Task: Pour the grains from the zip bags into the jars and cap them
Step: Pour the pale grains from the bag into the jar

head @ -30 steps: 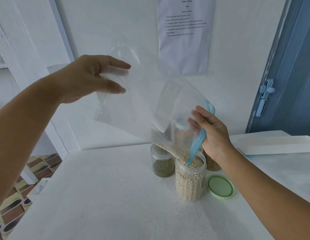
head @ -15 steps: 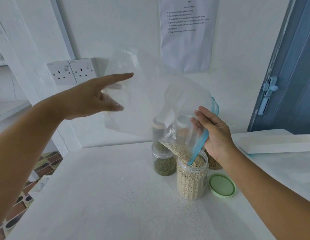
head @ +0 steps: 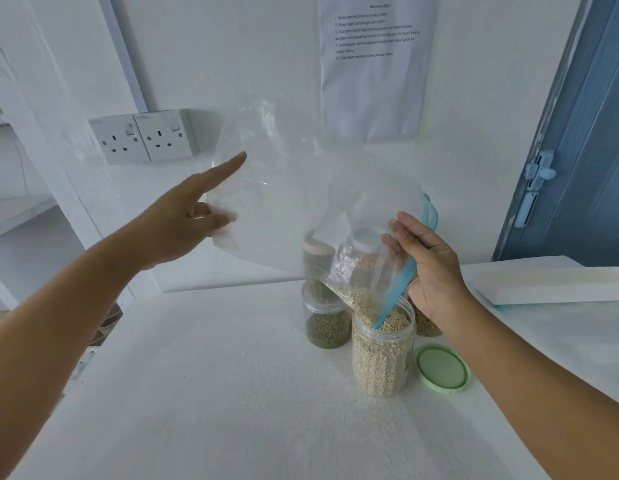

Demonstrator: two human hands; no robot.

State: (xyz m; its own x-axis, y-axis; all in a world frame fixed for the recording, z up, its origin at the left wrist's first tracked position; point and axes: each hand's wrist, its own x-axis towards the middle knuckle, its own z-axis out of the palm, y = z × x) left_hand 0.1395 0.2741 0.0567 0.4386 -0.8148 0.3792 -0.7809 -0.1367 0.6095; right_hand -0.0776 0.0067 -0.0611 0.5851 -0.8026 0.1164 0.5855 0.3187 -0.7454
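A clear zip bag (head: 294, 202) with a blue zip strip is tilted mouth-down over an open jar (head: 382, 355) nearly full of pale beige grains. A small heap of grains lies at the bag's mouth, inside the jar's rim. My left hand (head: 183, 223) pinches the bag's raised bottom corner, index finger stretched out. My right hand (head: 429, 268) grips the bag's mouth by the blue strip, just above the jar. The jar's green lid (head: 441, 367) lies flat on the table to its right.
A jar of green grains (head: 327, 322) stands behind the open jar, and another jar of beige grains (head: 427, 322) is partly hidden behind my right hand. A white block (head: 550, 285) lies at the right. Double wall sockets (head: 145, 136), a paper notice and a blue door are behind.
The left hand has dropped lower with the bag's bottom corner, uncovering the wall sockets, and its index finger has straightened. Grains remain at the bag's mouth. The right hand has held its place.
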